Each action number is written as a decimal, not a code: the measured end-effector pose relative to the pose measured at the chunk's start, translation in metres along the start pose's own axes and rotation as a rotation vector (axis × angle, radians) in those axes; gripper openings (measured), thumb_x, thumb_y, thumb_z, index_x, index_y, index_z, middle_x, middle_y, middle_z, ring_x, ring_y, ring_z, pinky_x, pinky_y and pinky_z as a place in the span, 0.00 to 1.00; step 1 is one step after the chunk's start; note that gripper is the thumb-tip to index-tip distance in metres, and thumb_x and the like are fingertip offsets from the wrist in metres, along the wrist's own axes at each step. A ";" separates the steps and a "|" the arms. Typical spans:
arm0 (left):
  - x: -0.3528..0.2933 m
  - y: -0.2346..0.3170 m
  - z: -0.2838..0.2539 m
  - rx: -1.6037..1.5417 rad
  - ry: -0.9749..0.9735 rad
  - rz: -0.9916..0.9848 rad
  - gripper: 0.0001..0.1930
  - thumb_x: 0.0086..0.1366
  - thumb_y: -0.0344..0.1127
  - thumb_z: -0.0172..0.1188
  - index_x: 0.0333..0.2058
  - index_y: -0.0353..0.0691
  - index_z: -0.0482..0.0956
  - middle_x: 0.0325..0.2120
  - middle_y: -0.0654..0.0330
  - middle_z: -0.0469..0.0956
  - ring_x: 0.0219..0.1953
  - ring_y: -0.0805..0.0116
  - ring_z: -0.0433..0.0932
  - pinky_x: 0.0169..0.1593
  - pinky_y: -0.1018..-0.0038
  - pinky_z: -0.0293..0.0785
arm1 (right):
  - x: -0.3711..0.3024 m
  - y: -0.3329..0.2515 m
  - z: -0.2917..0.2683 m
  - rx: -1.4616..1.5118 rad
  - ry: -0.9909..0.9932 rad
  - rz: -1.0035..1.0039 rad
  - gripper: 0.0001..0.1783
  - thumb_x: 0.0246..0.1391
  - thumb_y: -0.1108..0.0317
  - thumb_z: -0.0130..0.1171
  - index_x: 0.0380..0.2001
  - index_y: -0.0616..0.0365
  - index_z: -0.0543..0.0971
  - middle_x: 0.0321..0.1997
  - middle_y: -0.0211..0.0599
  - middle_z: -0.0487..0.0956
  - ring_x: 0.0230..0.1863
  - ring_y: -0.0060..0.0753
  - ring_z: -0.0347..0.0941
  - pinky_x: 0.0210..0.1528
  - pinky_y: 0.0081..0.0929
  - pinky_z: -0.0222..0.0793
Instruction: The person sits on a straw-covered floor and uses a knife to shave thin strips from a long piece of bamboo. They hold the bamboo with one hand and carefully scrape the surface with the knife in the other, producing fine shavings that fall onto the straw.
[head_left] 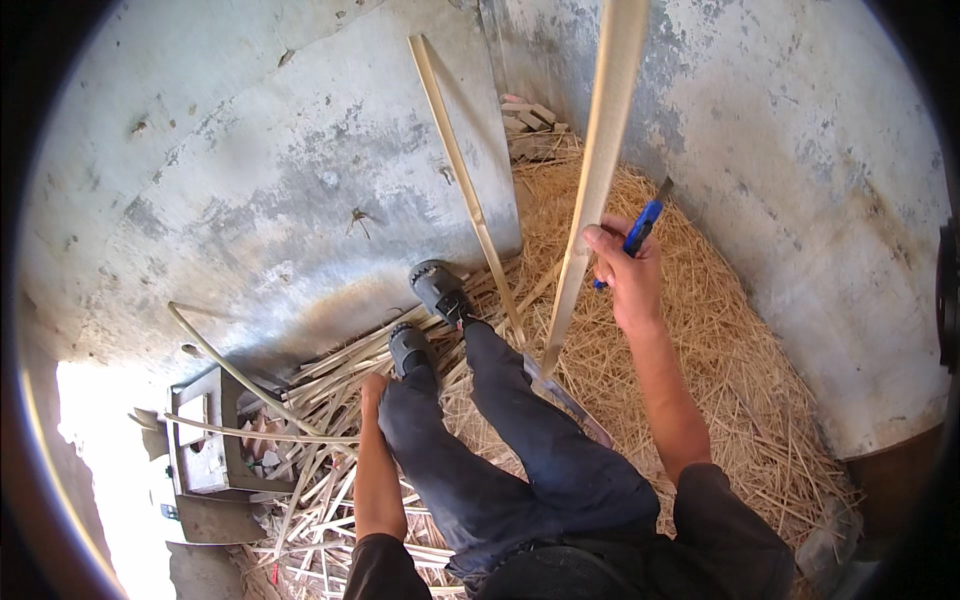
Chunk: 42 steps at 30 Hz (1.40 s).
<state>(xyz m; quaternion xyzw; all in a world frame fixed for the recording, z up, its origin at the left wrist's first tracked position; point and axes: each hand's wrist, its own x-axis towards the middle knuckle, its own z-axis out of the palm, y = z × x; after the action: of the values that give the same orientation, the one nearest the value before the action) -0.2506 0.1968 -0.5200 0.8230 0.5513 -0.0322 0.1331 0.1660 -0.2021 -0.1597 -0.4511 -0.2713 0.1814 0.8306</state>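
Observation:
My right hand (628, 270) is closed, thumb against a long pale bamboo strip (600, 150) that stands steeply in front of me. The same hand holds a blue utility knife (643, 228), its dark blade pointing up and away. The strip's lower end is by my right leg, near a narrow grey tool-like piece (568, 400), partly covered by the leg. My left hand (374, 388) is beside my left knee; its fingers are hidden, so what it holds does not show. A second bamboo strip (450, 150) leans on the wall, its foot near the first strip.
Straw-like shavings (730, 370) cover the floor to the right. Split strips (330, 370) lie heaped around my shoes (437, 287). A box with openings (215, 440) stands at the left, a curved strip (230, 370) beside it. Worn grey walls (250, 150) meet in a corner near bricks (530, 115).

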 end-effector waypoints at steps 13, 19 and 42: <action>-0.194 0.322 -0.231 -1.234 -0.250 0.809 0.22 0.73 0.42 0.69 0.57 0.32 0.81 0.48 0.48 0.86 0.56 0.60 0.84 0.62 0.64 0.78 | 0.018 -0.016 0.087 -0.261 -0.399 0.104 0.20 0.53 0.64 0.80 0.45 0.65 0.89 0.31 0.32 0.86 0.28 0.18 0.77 0.30 0.20 0.70; -0.219 0.347 -0.223 -1.208 -0.137 0.745 0.14 0.81 0.34 0.55 0.53 0.30 0.82 0.45 0.53 0.88 0.49 0.67 0.86 0.54 0.68 0.82 | 0.017 -0.008 0.084 -0.251 -0.492 0.039 0.20 0.65 0.55 0.70 0.52 0.57 0.88 0.37 0.34 0.87 0.25 0.13 0.73 0.27 0.16 0.66; -0.248 0.277 -0.174 -2.407 0.146 0.340 0.16 0.83 0.49 0.48 0.56 0.46 0.73 0.68 0.51 0.71 0.74 0.51 0.67 0.71 0.56 0.75 | -0.076 0.013 -0.027 -0.077 0.231 0.066 0.30 0.74 0.57 0.57 0.71 0.63 0.71 0.20 0.20 0.65 0.16 0.11 0.57 0.17 0.14 0.52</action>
<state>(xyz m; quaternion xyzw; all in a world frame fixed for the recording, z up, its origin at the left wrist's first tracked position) -0.1098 -0.0809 -0.2525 0.2353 0.1200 0.5638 0.7825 0.1221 -0.2540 -0.2044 -0.5093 -0.1655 0.1447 0.8320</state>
